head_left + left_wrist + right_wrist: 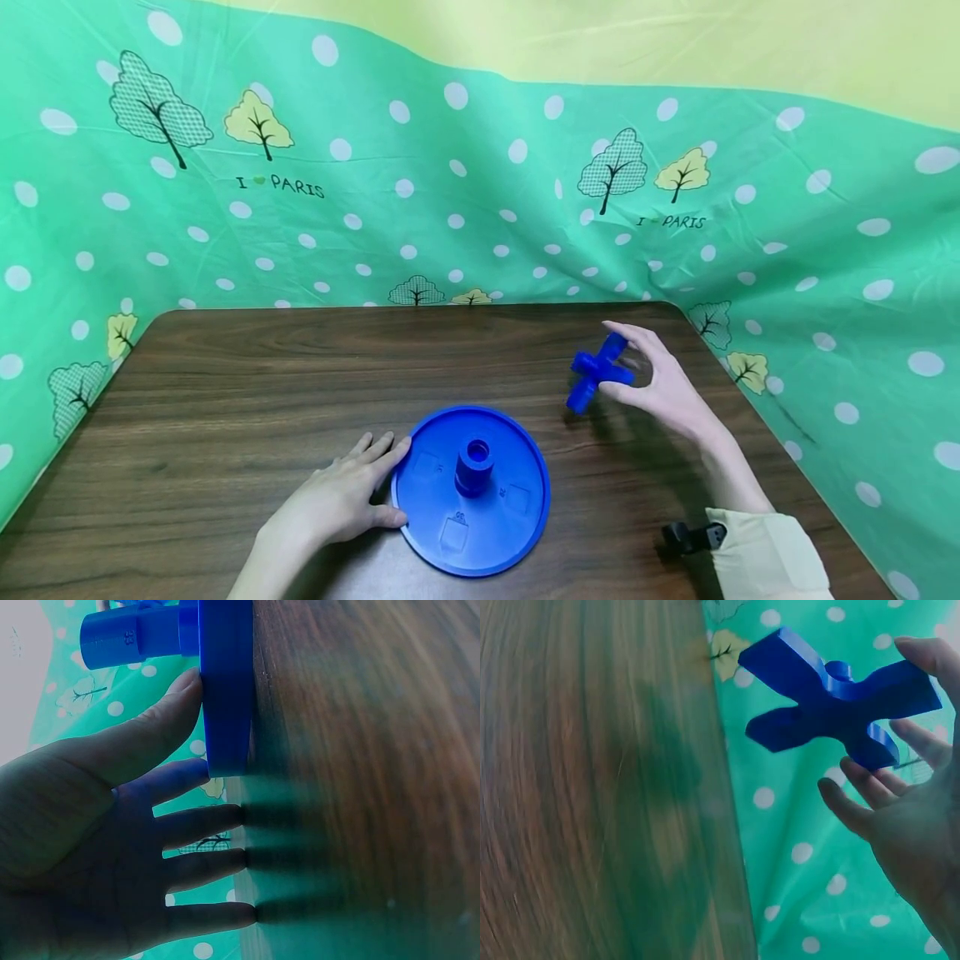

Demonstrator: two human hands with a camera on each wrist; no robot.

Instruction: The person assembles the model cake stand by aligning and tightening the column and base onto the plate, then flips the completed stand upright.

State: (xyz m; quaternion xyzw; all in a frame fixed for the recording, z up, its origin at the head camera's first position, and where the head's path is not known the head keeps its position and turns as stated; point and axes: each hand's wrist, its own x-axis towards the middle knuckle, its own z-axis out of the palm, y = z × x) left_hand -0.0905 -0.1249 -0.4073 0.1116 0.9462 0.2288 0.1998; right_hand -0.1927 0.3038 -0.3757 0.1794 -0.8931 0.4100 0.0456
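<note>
Left fingers (pixel 388 460) touch one disc (pixel 487 523); right fingers (pixel 643 336) hold one cross (pixel 597 369) (four-armed).

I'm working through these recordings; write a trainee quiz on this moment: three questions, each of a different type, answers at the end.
1. Multiple choice: where on the round blue disc does the short post stand? (a) in the middle (b) at the near edge (c) at the far edge
2. True or false: the cross-shaped piece lies flat on the table.
3. Fill in: the ____ hand touches the disc's edge.

Key: 1: a. 2: False; the right hand holds it clear of the table. 3: left; that is the left hand.
</note>
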